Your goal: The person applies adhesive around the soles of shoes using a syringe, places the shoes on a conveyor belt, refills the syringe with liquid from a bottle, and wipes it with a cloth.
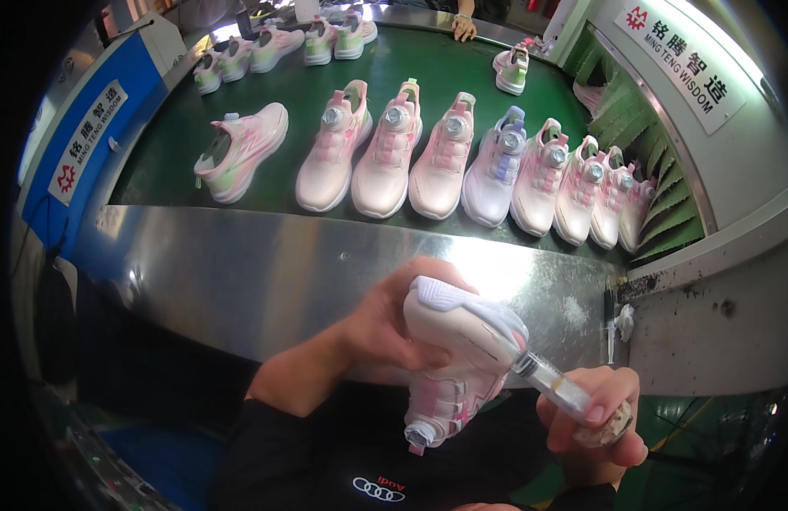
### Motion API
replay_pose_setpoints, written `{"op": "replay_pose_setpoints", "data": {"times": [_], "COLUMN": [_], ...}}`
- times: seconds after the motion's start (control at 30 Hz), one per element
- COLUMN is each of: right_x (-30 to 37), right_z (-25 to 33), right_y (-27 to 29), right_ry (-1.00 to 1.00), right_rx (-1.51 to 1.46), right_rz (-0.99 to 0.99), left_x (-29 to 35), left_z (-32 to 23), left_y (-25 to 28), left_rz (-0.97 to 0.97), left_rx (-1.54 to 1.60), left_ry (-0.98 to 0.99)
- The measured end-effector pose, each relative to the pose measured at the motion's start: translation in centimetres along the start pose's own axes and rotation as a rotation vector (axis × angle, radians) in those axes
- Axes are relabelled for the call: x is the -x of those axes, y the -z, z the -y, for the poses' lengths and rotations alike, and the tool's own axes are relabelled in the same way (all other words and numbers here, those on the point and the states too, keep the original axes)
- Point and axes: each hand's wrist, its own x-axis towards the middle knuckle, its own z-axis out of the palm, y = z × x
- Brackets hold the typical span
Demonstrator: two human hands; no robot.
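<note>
My left hand point(378, 328) is closed round a pale pink and white sneaker point(458, 349), held tilted with its toe up and its lilac-white sole turned away to the upper right. A round dial sits on the sneaker's tongue at the lower end. Gripped in my right hand point(611, 404) is a clear plastic syringe point(557, 387) with a whitish filling. Its tip meets the side of the sneaker near the sole edge; the exact contact is too small to make out. A crumpled beige lump point(611, 426) covers the syringe's rear end, by my fingers.
Beyond a metal ledge point(266, 264), a green conveyor belt point(275, 183) carries a row of similar sneakers point(381, 162), one of them lilac point(494, 175). Right, a machine opening has green bristle strips point(666, 162). Another syringe point(611, 328) lies nearby. Another person's hand point(464, 27) rests at the far edge.
</note>
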Motion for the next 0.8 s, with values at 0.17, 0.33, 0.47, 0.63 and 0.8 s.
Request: {"op": "replay_pose_setpoints", "data": {"times": [0.17,0.33,0.47,0.63,0.8], "right_x": [-0.3,0.0,-0.3,0.0,1.0], "right_z": [0.1,0.1,0.2,0.2,0.2], "right_y": [-0.5,-0.8,-1.4,-1.2,-0.7], "right_ry": [-0.042,-0.086,-0.065,-0.046,-0.05], "right_rx": [0.038,0.032,0.092,0.121,0.171], "right_rz": [-0.008,-0.074,-0.096,-0.087,-0.11], "left_x": [-0.2,-0.1,-0.2,-0.2,0.0], "left_z": [-0.9,-0.9,-0.9,-1.2,-0.7], "left_y": [-1.0,-0.9,-1.1,-1.2,0.0], "left_rz": [0.045,0.056,0.056,0.023,-0.027], "left_rx": [0.058,0.019,0.031,-0.011,-0.032], "left_ry": [0.014,-0.008,-0.007,-0.035,0.01]}}
